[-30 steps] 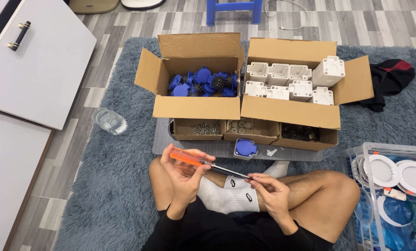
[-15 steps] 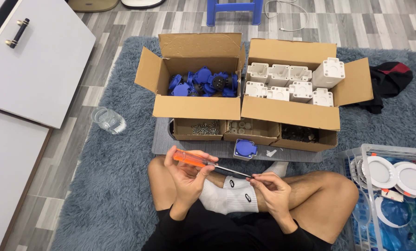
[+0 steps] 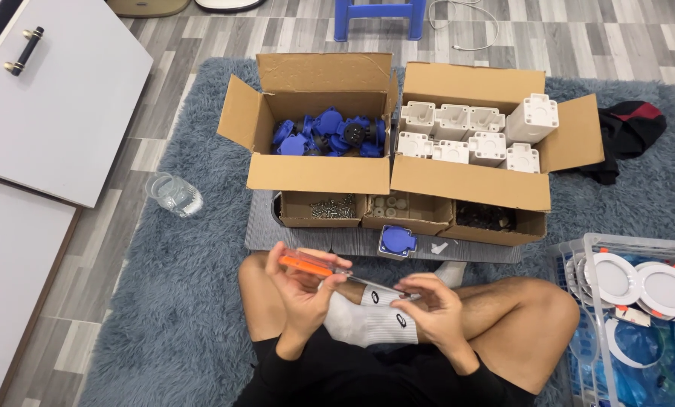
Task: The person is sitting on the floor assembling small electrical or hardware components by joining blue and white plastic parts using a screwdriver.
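Orange-handled screwdriver with thin metal shaft: over your crossed legs, near edge of grey shaggy rug, lying roughly level. Your left hand wraps orange handle, fingers curled shut around it. Your right hand pinches at shaft tip; whatever sits there too small to tell. Just beyond: single blue round socket part on grey mat. Farther: cardboard box of blue parts left, cardboard box of white square housings right. Clear glass jar far left on rug.
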